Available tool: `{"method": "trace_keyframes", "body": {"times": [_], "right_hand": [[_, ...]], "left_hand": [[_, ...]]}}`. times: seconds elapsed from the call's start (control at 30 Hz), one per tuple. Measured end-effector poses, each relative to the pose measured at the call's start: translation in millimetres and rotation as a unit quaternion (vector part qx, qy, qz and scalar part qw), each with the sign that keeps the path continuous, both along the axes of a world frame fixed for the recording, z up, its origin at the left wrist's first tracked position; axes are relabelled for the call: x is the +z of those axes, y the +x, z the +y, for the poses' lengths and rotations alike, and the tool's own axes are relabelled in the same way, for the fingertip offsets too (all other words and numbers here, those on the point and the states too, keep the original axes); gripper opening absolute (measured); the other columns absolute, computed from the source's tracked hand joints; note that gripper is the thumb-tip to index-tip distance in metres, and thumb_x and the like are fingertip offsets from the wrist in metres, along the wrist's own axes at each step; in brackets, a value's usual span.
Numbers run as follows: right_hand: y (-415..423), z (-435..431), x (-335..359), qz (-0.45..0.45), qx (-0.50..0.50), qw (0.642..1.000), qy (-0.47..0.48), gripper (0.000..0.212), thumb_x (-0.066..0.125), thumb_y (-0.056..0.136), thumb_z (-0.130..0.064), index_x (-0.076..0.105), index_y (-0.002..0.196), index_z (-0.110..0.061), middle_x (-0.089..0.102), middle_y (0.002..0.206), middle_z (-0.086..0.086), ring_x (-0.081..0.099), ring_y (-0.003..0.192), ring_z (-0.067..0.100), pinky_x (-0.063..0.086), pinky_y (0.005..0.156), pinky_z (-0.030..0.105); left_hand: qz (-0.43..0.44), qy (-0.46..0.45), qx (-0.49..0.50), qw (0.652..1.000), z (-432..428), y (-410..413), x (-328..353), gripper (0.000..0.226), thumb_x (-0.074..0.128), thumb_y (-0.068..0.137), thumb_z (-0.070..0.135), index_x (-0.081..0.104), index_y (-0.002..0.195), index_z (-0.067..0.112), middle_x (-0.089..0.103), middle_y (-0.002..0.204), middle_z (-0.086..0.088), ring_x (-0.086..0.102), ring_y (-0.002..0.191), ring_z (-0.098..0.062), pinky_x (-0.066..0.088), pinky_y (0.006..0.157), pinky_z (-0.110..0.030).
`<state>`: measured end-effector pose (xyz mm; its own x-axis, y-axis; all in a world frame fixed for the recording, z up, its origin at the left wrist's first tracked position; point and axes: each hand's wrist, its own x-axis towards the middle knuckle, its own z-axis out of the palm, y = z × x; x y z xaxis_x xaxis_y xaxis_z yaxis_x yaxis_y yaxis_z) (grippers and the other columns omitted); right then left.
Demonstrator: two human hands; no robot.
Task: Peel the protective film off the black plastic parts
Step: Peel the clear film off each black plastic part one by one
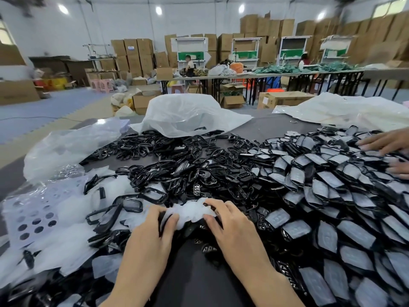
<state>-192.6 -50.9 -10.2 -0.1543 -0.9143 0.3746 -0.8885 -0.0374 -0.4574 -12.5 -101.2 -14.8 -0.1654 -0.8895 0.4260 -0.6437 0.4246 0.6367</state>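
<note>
A crumpled wad of white protective film lies between my hands at the near middle of the table. My left hand grips its left side with curled fingers. My right hand pinches its right side between thumb and fingers. A black plastic part shows partly beneath the wad. Film-covered black parts are heaped on the right. Bare black frames pile up in the middle.
Peeled film pieces and perforated backing sheets cover the left. Clear plastic bags lie at the table's far side. Another person's hands rest on the parts at the right edge. Cardboard boxes and work tables fill the room behind.
</note>
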Motion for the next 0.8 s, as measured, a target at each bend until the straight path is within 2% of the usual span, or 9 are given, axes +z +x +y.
{"method": "trace_keyframes", "body": {"times": [0.13, 0.23, 0.3, 0.37, 0.47, 0.53, 0.6, 0.67, 0.8], "right_hand": [[1, 4, 1, -0.048, 0.022, 0.998, -0.028, 0.04, 0.034, 0.104, -0.05, 0.044, 0.141, -0.042, 0.053, 0.113, -0.018, 0.063, 0.09, 0.008, 0.05, 0.076, 0.021], [2, 3, 3, -0.042, 0.004, 0.998, -0.05, 0.041, 0.03, 0.104, -0.048, 0.052, 0.136, -0.037, 0.053, 0.116, -0.019, 0.063, 0.083, 0.009, 0.052, 0.075, 0.026], [3, 3, 3, -0.024, -0.025, 0.996, -0.087, 0.039, 0.031, 0.104, -0.044, 0.058, 0.131, -0.033, 0.056, 0.114, -0.018, 0.057, 0.082, 0.006, 0.05, 0.08, 0.028], [2, 1, 5, 0.003, -0.063, 0.991, -0.12, 0.033, 0.038, 0.103, -0.039, 0.061, 0.126, -0.032, 0.059, 0.111, -0.014, 0.055, 0.095, 0.008, 0.046, 0.091, 0.03], [7, -10, 14, 0.025, -0.088, 0.987, -0.135, 0.027, 0.053, 0.098, -0.027, 0.065, 0.122, -0.03, 0.063, 0.114, -0.01, 0.056, 0.114, 0.015, 0.042, 0.104, 0.035], [16, -21, 22, 0.024, -0.066, 0.989, -0.129, 0.026, 0.056, 0.097, -0.022, 0.066, 0.12, -0.028, 0.064, 0.112, -0.009, 0.062, 0.102, 0.016, 0.046, 0.099, 0.034], [26, -33, 30, 0.031, -0.039, 0.991, -0.122, 0.026, 0.054, 0.098, -0.022, 0.066, 0.12, -0.028, 0.064, 0.111, -0.008, 0.064, 0.079, 0.017, 0.049, 0.078, 0.03], [34, -46, 36, 0.043, -0.018, 0.994, -0.098, 0.029, 0.047, 0.1, -0.026, 0.063, 0.124, -0.029, 0.063, 0.113, -0.009, 0.065, 0.071, 0.021, 0.045, 0.064, 0.028], [44, -71, 37, 0.127, 0.006, 0.992, -0.027, 0.035, 0.034, 0.105, -0.033, 0.054, 0.134, -0.03, 0.063, 0.118, -0.005, 0.061, 0.1, 0.022, 0.041, 0.088, 0.035]], "left_hand": [[0.009, -0.024, -0.042, 0.999, 1, -1, 2, 0.012, 0.048, 0.092, 0.051, 0.053, 0.083, 0.045, 0.054, 0.095, 0.025, 0.055, 0.089, 0.006, 0.039, 0.069, -0.01], [0.027, -0.018, -0.043, 0.999, 0, -2, 1, 0.02, 0.044, 0.097, 0.049, 0.057, 0.084, 0.042, 0.057, 0.09, 0.018, 0.057, 0.086, 0.002, 0.038, 0.069, -0.015], [0.05, 0.005, -0.032, 0.998, 0, -2, 0, 0.028, 0.036, 0.099, 0.052, 0.061, 0.096, 0.039, 0.062, 0.091, 0.018, 0.058, 0.089, 0.004, 0.04, 0.072, -0.017], [0.083, 0.033, -0.014, 0.996, 0, -2, 1, 0.035, 0.03, 0.099, 0.055, 0.061, 0.107, 0.041, 0.066, 0.094, 0.023, 0.058, 0.094, 0.008, 0.041, 0.077, -0.017], [0.133, 0.056, 0.004, 0.99, -1, -1, 5, 0.034, 0.029, 0.102, 0.051, 0.061, 0.103, 0.04, 0.067, 0.092, 0.025, 0.061, 0.084, 0.003, 0.042, 0.071, -0.022], [0.189, 0.058, -0.002, 0.98, -2, 0, 9, 0.03, 0.034, 0.105, 0.042, 0.063, 0.102, 0.039, 0.069, 0.09, 0.02, 0.062, 0.082, 0.001, 0.043, 0.071, -0.022], [0.269, 0.078, -0.015, 0.96, -4, 2, 14, 0.029, 0.038, 0.106, 0.036, 0.066, 0.099, 0.033, 0.07, 0.08, 0.008, 0.064, 0.076, -0.004, 0.045, 0.074, -0.027], [0.359, 0.14, -0.037, 0.922, -6, 5, 19, 0.032, 0.041, 0.105, 0.034, 0.071, 0.097, 0.025, 0.063, 0.069, 0.001, 0.062, 0.067, -0.016, 0.047, 0.075, -0.031], [0.483, 0.235, -0.068, 0.841, -11, 8, 23, 0.036, 0.046, 0.103, 0.037, 0.077, 0.097, 0.019, 0.051, 0.064, 0.002, 0.05, 0.055, -0.013, 0.051, 0.07, -0.034]]}}
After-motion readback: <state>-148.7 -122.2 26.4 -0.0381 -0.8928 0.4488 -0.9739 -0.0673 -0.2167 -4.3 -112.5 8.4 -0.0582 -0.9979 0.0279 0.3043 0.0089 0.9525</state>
